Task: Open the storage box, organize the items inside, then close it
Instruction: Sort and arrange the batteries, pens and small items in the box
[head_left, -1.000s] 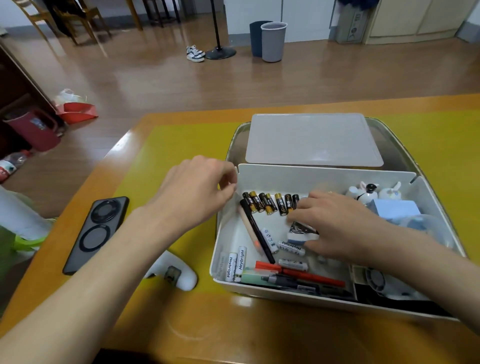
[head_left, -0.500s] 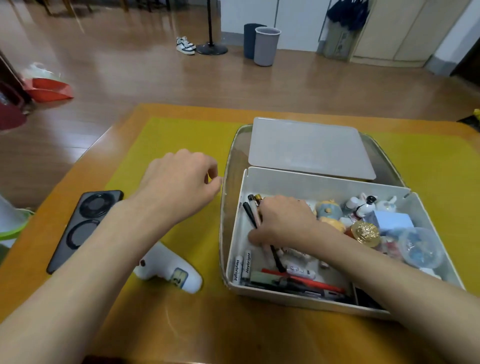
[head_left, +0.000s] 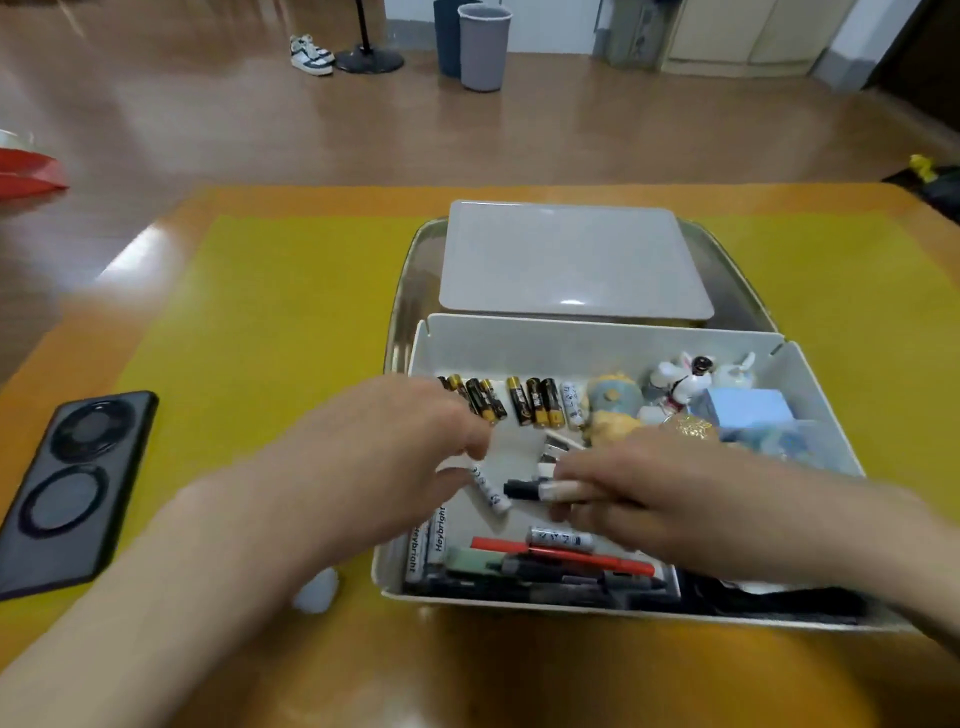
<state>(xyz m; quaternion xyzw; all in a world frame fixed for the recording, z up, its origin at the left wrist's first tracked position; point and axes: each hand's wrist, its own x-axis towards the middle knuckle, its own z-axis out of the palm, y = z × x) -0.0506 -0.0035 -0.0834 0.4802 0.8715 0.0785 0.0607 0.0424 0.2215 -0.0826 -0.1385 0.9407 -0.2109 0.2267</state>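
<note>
The white storage box (head_left: 597, 340) stands open on a metal tray (head_left: 408, 291), and its lid (head_left: 571, 260) lies flat behind it. A row of black-and-gold batteries (head_left: 519, 402) lines the box's back left. My right hand (head_left: 654, 499) is inside the box, closed around a black pen and a beige pen (head_left: 540, 489) that point left. My left hand (head_left: 384, 447) reaches over the left wall with curled, blurred fingertips right by a white battery (head_left: 489, 491). Whether they touch it is unclear. More pens, one of them red (head_left: 561, 553), lie along the front wall.
Small figurines (head_left: 680, 379), a plush (head_left: 613, 408) and a blue box (head_left: 748, 410) fill the right half of the box. A dark phone (head_left: 72, 493) lies on the yellow mat (head_left: 270, 322) at the left. A white device (head_left: 317, 592) peeks out under my left forearm.
My left hand moved right from the mat over the box's left wall. My right hand pulled back toward the front and turned the two pens sideways in its grip.
</note>
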